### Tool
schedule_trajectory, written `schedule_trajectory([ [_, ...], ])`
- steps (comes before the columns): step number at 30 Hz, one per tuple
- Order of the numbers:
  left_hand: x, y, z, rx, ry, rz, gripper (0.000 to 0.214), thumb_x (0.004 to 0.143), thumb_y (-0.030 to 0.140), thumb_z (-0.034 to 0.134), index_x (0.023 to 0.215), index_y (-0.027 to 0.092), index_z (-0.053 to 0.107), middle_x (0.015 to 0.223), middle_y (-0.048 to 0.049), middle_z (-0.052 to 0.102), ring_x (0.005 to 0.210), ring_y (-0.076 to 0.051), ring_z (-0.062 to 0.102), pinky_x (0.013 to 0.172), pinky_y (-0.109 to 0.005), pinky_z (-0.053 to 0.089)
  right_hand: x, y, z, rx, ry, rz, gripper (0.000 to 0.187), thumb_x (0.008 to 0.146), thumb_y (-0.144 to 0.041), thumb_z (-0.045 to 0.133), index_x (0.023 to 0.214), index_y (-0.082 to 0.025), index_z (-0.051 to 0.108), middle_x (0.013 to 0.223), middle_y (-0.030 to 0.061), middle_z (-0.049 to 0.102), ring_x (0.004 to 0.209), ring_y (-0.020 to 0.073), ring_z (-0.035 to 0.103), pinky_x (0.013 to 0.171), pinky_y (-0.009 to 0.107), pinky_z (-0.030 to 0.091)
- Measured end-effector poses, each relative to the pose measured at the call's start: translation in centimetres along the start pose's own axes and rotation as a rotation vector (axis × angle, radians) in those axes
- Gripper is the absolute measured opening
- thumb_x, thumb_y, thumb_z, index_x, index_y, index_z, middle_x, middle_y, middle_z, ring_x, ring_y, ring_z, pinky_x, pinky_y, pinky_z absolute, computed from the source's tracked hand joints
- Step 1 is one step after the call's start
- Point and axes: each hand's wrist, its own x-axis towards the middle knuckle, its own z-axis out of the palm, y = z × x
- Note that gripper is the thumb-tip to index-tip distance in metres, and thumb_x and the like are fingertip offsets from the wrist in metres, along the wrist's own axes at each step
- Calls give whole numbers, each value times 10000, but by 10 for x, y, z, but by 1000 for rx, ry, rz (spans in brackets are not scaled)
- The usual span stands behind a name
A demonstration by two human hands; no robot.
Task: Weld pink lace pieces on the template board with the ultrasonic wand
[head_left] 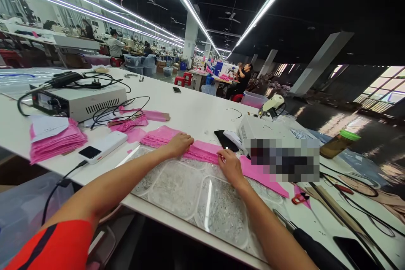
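Observation:
A long stack of pink fabric pieces (205, 151) with ruffled edges lies across a clear plastic mat (177, 187) with rounded panels. My left hand (180, 144) is closed on the stack near its middle, fingers bent over the fabric. To its right, my right hand (230, 165) pinches the near edge of the pink fabric between thumb and fingers. A flat pink strip (262, 175) stretches out to the right beyond that hand. The fingertips' exact hold on the layers is partly hidden.
At left, a pink stack (57, 139) sits by a white machine box (85, 99) with cables and a white power bank (103, 147). A second box (265, 130), red-handled scissors (300, 198) and a phone (356, 253) are at right. Co-workers sit farther back.

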Motion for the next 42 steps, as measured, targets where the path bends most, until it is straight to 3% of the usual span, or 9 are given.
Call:
schedule_trajectory([
  [4, -19, 7, 1, 27, 55, 59, 158, 871, 62, 490, 922, 125, 626, 963, -116, 638, 943, -232, 579, 905, -422, 432, -29, -14, -7, 3, -68, -66, 278, 830, -114, 466, 921, -228, 703, 927, 72, 678, 922, 204, 608, 835, 336, 490],
  [11, -93, 14, -9, -4, 73, 201, 200, 866, 90, 440, 836, 176, 618, 874, -66, 629, 854, -196, 545, 918, -380, 389, -71, -46, -23, 89, -268, -242, 317, 834, -92, 466, 971, -251, 704, 938, 60, 697, 880, 170, 641, 774, 300, 530],
  [15, -123, 15, -25, -50, -18, 214, 142, 777, 112, 527, 698, 191, 616, 770, -23, 623, 788, -169, 555, 993, -394, 352, -70, -65, -31, 250, -369, -282, 264, 827, -139, 508, 963, -251, 705, 908, 48, 696, 836, 154, 644, 742, 283, 530],
  [18, -105, 13, -29, -80, -66, 90, 159, 780, 113, 535, 821, 186, 670, 843, -43, 656, 829, -187, 590, 898, -366, 423, -43, -64, -26, 357, -300, -128, 213, 814, -196, 533, 918, -239, 714, 881, 49, 702, 777, 150, 633, 715, 290, 516],
  [21, -60, 10, -20, -74, -56, -15, 194, 892, 152, 487, 886, 161, 680, 898, -73, 656, 915, -217, 608, 872, -380, 460, -2, -50, -7, 446, -182, 130, 170, 742, -241, 579, 825, -222, 726, 835, 47, 717, 702, 153, 610, 680, 302, 500],
  [24, -15, 5, -5, -92, -100, -58, 182, 930, 279, 563, 1018, 137, 636, 1014, -62, 642, 959, -195, 612, 873, -405, 502, 29, -31, 16, 461, -147, 205, 211, 722, -266, 544, 814, -197, 721, 851, 58, 735, 716, 159, 626, 712, 315, 506],
  [27, 9, 1, 5, -121, -162, -85, 288, 936, 345, 570, 1143, 146, 585, 1134, -80, 610, 967, -188, 617, 841, -394, 537, 39, -14, 33, 482, -174, 240, 235, 695, -288, 546, 810, -178, 719, 819, 57, 739, 710, 161, 640, 697, 307, 512],
  [36, 13, -10, -2, -141, -344, -91, 289, 940, 349, 560, 1147, 150, 590, 1142, -78, 610, 967, -195, 619, 833, -385, 543, 31, 0, 41, 527, -235, 275, 251, 693, -280, 550, 841, -175, 724, 850, 60, 742, 738, 160, 645, 724, 304, 499],
  [42, 14, -8, -4, -125, -374, -72, 288, 939, 349, 563, 1145, 149, 589, 1136, -80, 612, 969, -193, 619, 841, -393, 540, 30, 0, 41, 512, -241, 280, 259, 698, -278, 547, 859, -175, 723, 867, 59, 737, 751, 155, 636, 742, 305, 489],
])
